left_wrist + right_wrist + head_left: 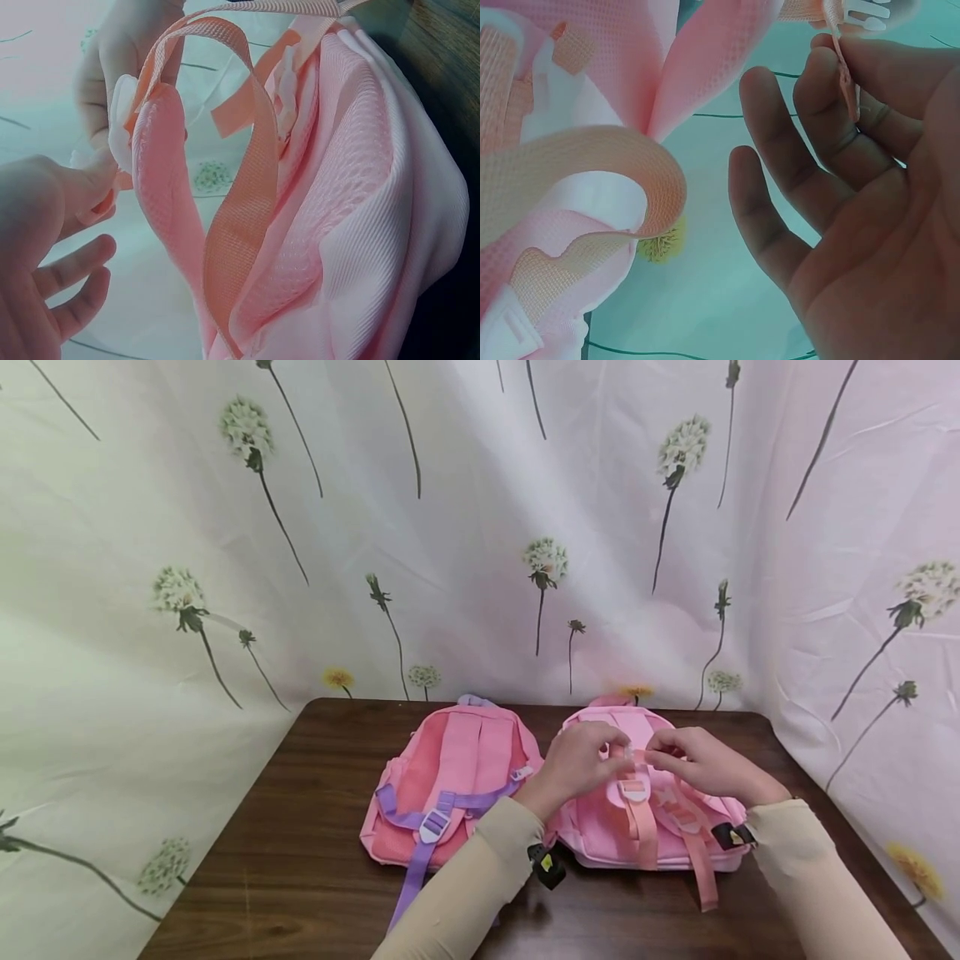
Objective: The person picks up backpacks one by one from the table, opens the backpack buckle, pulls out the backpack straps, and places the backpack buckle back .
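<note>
A light pink backpack (592, 827) lies on the table with its shoulder straps up. Over its upper part, my left hand (577, 764) pinches a peach webbing strap (107, 204) by a small pale buckle, partly hidden by the fingers. My right hand (701, 760) faces it and pinches a peach strap (847, 82) between thumb and forefinger, its other fingers apart. Beside that pinch, a white pronged buckle half (866, 13) shows in the right wrist view. Below the hands, a white strap adjuster (633, 790) sits on the padded shoulder strap (161, 142), with loose webbing hanging from it.
Left of the hands lies a second pink backpack (480, 747) with purple straps (416, 881) and a white adjuster (435, 825). Both bags are on a dark wooden table (300, 827). A dandelion-print curtain (465, 527) stands behind and at both sides.
</note>
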Action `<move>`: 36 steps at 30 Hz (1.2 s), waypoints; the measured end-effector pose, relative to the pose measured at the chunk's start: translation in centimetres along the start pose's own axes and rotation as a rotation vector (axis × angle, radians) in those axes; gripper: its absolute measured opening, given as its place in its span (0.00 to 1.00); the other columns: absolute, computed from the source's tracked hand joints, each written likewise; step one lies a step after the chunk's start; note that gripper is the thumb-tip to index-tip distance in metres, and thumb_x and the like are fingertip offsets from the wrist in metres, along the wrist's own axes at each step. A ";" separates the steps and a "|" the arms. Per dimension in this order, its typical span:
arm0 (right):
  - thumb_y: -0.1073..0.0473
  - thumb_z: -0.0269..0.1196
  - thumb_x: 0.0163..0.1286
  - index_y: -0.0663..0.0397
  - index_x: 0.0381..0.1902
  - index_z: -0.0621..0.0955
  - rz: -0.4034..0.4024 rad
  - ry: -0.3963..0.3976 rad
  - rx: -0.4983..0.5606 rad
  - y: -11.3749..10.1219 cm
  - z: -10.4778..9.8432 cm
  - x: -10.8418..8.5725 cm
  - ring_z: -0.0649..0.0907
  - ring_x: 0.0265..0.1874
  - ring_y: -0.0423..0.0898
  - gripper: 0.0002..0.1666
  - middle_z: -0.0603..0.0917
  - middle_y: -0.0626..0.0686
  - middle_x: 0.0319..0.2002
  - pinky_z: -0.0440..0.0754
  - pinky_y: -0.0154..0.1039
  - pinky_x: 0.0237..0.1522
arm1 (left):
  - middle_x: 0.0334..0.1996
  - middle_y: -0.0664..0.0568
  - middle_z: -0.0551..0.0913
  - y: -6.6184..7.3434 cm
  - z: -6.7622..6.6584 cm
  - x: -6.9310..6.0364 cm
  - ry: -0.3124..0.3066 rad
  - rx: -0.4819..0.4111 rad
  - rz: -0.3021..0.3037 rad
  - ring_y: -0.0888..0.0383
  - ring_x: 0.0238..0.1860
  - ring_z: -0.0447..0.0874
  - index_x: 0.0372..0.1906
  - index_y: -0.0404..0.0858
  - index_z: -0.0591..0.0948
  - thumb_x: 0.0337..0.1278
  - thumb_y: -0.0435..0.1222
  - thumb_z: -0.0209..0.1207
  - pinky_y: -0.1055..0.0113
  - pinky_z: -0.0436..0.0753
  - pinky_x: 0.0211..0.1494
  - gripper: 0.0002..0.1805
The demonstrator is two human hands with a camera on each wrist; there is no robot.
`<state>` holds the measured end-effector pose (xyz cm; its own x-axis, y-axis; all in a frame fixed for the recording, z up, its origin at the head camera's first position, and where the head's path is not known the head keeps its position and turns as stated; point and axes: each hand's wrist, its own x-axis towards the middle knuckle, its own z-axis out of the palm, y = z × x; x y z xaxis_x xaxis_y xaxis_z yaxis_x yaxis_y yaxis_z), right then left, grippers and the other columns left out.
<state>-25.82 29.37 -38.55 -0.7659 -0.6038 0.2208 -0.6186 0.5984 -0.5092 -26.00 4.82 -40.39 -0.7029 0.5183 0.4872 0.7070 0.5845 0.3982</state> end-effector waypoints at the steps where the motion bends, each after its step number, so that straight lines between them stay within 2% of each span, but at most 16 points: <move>1: 0.58 0.66 0.77 0.46 0.35 0.84 -0.001 0.001 0.000 0.0 0.0 0.0 0.77 0.27 0.36 0.06 0.79 0.37 0.27 0.77 0.34 0.33 | 0.40 0.60 0.90 0.0 0.0 0.0 -0.002 0.001 0.001 0.59 0.44 0.87 0.50 0.46 0.91 0.65 0.44 0.72 0.78 0.77 0.45 0.12; 5: 0.60 0.66 0.77 0.48 0.35 0.85 -0.022 0.011 0.004 -0.1 0.0 0.0 0.77 0.27 0.35 0.06 0.79 0.36 0.27 0.77 0.34 0.33 | 0.40 0.61 0.90 0.0 0.0 0.0 0.002 0.003 0.006 0.59 0.44 0.87 0.48 0.46 0.91 0.64 0.44 0.72 0.77 0.77 0.46 0.11; 14: 0.60 0.65 0.77 0.43 0.37 0.84 -0.027 -0.004 0.048 -0.3 0.1 0.2 0.77 0.28 0.36 0.07 0.79 0.38 0.27 0.77 0.35 0.33 | 0.39 0.61 0.90 0.0 0.1 0.0 0.014 0.011 0.029 0.68 0.38 0.80 0.48 0.46 0.91 0.62 0.45 0.73 0.79 0.74 0.43 0.12; 21: 0.61 0.66 0.76 0.44 0.36 0.84 -0.055 0.012 0.027 0.0 0.3 0.5 0.76 0.26 0.35 0.07 0.78 0.36 0.26 0.76 0.34 0.31 | 0.37 0.62 0.89 -0.1 0.0 0.0 0.034 0.011 0.030 0.67 0.38 0.81 0.46 0.47 0.91 0.61 0.46 0.75 0.79 0.74 0.41 0.12; 30: 0.53 0.67 0.76 0.42 0.38 0.85 0.046 0.003 0.011 0.4 0.1 0.0 0.79 0.29 0.38 0.05 0.83 0.38 0.28 0.79 0.36 0.34 | 0.39 0.59 0.91 -0.2 0.0 -0.2 0.039 -0.032 0.022 0.62 0.40 0.83 0.48 0.45 0.91 0.61 0.44 0.75 0.78 0.76 0.43 0.13; 36: 0.54 0.68 0.76 0.42 0.37 0.86 0.042 -0.003 0.017 0.3 -0.1 -0.1 0.79 0.27 0.39 0.04 0.82 0.38 0.27 0.78 0.36 0.33 | 0.41 0.59 0.91 -0.3 0.0 -0.1 0.032 -0.030 0.025 0.65 0.40 0.82 0.49 0.45 0.91 0.62 0.44 0.74 0.78 0.76 0.44 0.14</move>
<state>-25.92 29.69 -38.64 -0.7905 -0.5800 0.1967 -0.5829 0.6141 -0.5321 -26.12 4.61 -40.57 -0.6824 0.5122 0.5216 0.7267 0.5525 0.4082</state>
